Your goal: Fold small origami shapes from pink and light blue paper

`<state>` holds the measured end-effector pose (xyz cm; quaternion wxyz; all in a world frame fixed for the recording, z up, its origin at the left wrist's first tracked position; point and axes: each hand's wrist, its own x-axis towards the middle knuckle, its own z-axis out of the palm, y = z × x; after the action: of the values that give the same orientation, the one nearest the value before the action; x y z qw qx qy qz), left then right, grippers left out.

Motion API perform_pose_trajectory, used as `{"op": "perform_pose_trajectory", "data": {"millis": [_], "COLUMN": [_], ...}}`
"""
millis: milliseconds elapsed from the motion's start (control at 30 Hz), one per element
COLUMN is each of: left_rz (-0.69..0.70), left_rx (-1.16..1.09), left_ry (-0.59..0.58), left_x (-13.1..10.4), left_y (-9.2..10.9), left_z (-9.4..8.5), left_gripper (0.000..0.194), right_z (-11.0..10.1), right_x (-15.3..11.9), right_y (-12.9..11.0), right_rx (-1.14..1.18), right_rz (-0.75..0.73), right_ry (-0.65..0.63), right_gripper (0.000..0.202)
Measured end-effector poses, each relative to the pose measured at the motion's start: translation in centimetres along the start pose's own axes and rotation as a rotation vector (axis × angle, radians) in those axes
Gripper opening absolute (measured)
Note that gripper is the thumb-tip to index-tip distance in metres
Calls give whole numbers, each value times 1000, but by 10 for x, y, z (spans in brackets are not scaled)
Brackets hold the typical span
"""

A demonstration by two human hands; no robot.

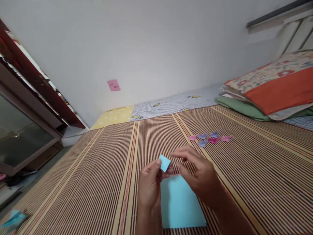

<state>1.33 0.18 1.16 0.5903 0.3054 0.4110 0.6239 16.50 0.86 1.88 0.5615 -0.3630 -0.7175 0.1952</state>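
Observation:
My left hand (151, 176) pinches a small folded square of light blue paper (164, 163) between thumb and fingers, raised above the mat. Just right of it, my right hand (194, 166) has its thumb and index finger apart, with nothing between them; it appears not to touch the folded paper. Below both hands a larger light blue sheet (182, 204) lies flat on the striped mat (110, 163), its upper edge partly hidden by my fingers.
Several small folded paper pieces (202, 136) in pink, purple and magenta lie ahead to the right. A blue folded paper (14, 218) is at the lower left. Stacked bedding (281, 86) rises at the right. A pink note (113, 85) hangs on the white wall (156, 45).

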Motion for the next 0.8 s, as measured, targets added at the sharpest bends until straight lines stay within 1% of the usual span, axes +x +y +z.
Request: {"op": "perform_pose_trajectory", "data": {"millis": [33, 100, 233, 300, 367, 433, 467, 567, 633, 700, 800], "left_rz": [-7, -13, -18, -26, -24, -8, 7, 52, 76, 103, 144], "left_rx": [-32, -79, -119, -100, -65, -41, -31, 24, 79, 136, 206], "left_ry": [21, 38, 11, -7, -19, -21, -18, -38, -68, -93, -98], "left_x": [1, 2, 2, 1, 1, 0, -1, -3, -4, -4, -4], "left_y": [0, 1, 1, 1, 1, 1, 2, 2, 1, 0, -1], "left_z": [0, -1, -1, -2, -3, -3, -3, -1, 0, 0, -1], "left_gripper": [29, 26, 24, 25, 27, 30, 30, 28, 26, 25, 24], "right_z": [1, 5, 14, 15, 15, 13, 11, 8, 7, 8, 11], "right_x": [-1, -1, -1, -1, -1, -1, -1, -1, -1, -1, -2], "right_y": [-2, -5, -3, 0, 2, 2, 1, -1, -1, 1, 6], "right_rx": [-46, -109, -195, -221, -213, -150, -103, -6, -7, -26, -35], "right_rz": [-70, -156, -234, -269, -296, -279, -245, -105, -50, -41, -59], "right_ry": [-20, -58, -69, -75, -98, -117, -113, -25, 32, 42, 29], "right_gripper": [25, 25, 20, 18, 20, 24, 25, 22, 18, 17, 18]}}
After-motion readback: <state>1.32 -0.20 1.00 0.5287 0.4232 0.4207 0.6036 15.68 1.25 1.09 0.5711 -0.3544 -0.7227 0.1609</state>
